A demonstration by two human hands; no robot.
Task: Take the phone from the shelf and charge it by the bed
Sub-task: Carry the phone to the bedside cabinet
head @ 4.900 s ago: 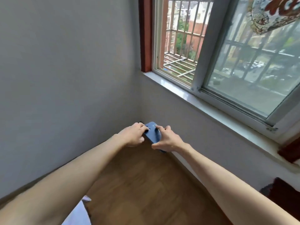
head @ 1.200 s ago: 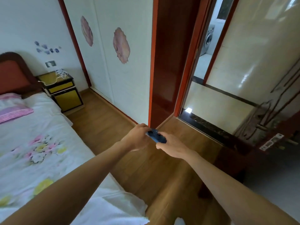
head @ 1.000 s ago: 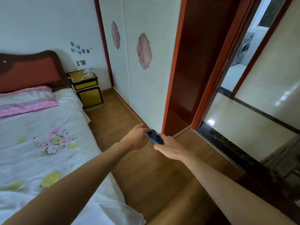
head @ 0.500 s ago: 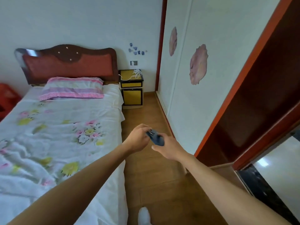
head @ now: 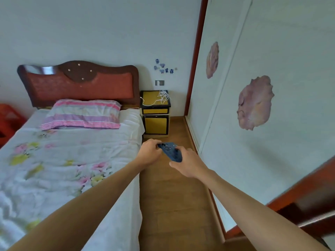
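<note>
A dark blue phone [head: 170, 151] is held out in front of me, back side up, with its camera lenses showing. My left hand [head: 149, 153] grips its left end and my right hand [head: 186, 163] grips its right end. Beyond them stands a yellow bedside cabinet [head: 155, 113] with a tangled white charging cable [head: 161, 97] on top. A wall socket [head: 159, 82] sits just above the cabinet. The bed [head: 68, 160] with a floral cover lies to the left.
A striped pillow [head: 81, 114] lies under the red headboard [head: 79, 84]. White wardrobe doors [head: 253, 105] with pink motifs line the right side. A narrow strip of wooden floor [head: 174, 205] runs between bed and wardrobe. A red object [head: 8, 120] stands at the far left.
The view has swung from the window corner past the doorway to the bed and moved nearer the bedside cabinet. Both hands keep hold of the phone.
</note>
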